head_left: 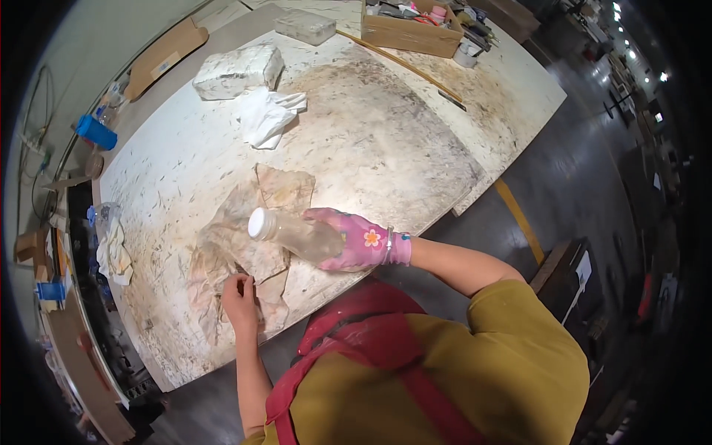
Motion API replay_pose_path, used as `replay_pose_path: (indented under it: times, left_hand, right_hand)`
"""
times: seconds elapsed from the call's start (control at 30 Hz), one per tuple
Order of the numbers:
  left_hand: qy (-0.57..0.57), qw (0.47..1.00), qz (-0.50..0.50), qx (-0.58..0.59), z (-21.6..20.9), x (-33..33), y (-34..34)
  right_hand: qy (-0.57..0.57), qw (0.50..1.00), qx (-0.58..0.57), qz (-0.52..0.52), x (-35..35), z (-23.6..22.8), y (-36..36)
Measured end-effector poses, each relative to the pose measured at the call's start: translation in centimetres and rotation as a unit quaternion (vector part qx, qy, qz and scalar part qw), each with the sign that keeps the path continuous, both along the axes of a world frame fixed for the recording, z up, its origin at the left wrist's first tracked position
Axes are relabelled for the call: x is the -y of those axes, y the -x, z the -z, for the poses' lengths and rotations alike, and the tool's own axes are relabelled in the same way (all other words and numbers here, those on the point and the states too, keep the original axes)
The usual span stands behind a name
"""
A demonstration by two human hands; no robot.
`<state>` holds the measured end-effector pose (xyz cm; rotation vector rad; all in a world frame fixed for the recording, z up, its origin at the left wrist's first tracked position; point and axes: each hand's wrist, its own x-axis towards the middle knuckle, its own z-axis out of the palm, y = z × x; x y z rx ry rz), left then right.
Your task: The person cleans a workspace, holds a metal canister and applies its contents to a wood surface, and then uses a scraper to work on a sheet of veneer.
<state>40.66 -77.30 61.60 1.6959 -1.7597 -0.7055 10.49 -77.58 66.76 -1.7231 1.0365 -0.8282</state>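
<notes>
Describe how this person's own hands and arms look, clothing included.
The right hand wears a pink glove printed with a flower; a thin band circles the wrist. The left hand is ungloved. Both forearms are bare; the right sleeve is short and mustard-yellow.

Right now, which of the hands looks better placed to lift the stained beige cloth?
Probably the left hand, which is bare and over the stained beige cloth; the right hand, in a pink floral glove, is wrapped around a clear, white-capped plastic bottle.
</notes>
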Motion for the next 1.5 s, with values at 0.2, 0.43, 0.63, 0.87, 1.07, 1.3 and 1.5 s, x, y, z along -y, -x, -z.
replay_pose_path:
  times: [0.2, 0.43, 0.63, 0.87, 1.07, 1.3, 1.5]
  left_hand:
    - [-0.061, 0.996, -0.063, 0.009, -0.9, -0.5, 0.8]
    - [-0.066, 0.988, -0.09, 0.108, -1.1, -0.7, -0.7]
    - [-0.045, 0.972, -0.099, 0.21, -1.2, -2.0, -0.8]
    - [-0.041, 0.988, -0.147, -0.03, 0.1, -2.4, -2.4]
    - [-0.154, 0.919, -0.18, -0.315, -1.1, -2.2, -4.3]
    - [-0.045, 0.966, -0.147, -0.21, 0.1, -1.7, -3.9]
    - [-0.101, 0.937, -0.158, -0.294, 0.0, -1.2, -4.3]
  right_hand:
    - [0.003, 0.999, -0.031, 0.016, -0.2, -0.3, 0.4]
    - [0.042, 0.997, -0.066, -0.01, 0.6, 0.6, -0.2]
    - [-0.01, 0.998, -0.058, -0.009, 1.0, -0.2, -1.1]
    - [-0.041, 0.983, -0.164, -0.077, 2.3, -1.4, -4.0]
    - [0.047, 0.947, -0.273, -0.163, 3.3, -1.9, -5.4]
    - [0.054, 0.911, -0.37, -0.175, 5.1, -2.8, -7.6]
    - [0.11, 0.842, -0.496, -0.182, 5.7, -3.9, -9.6]
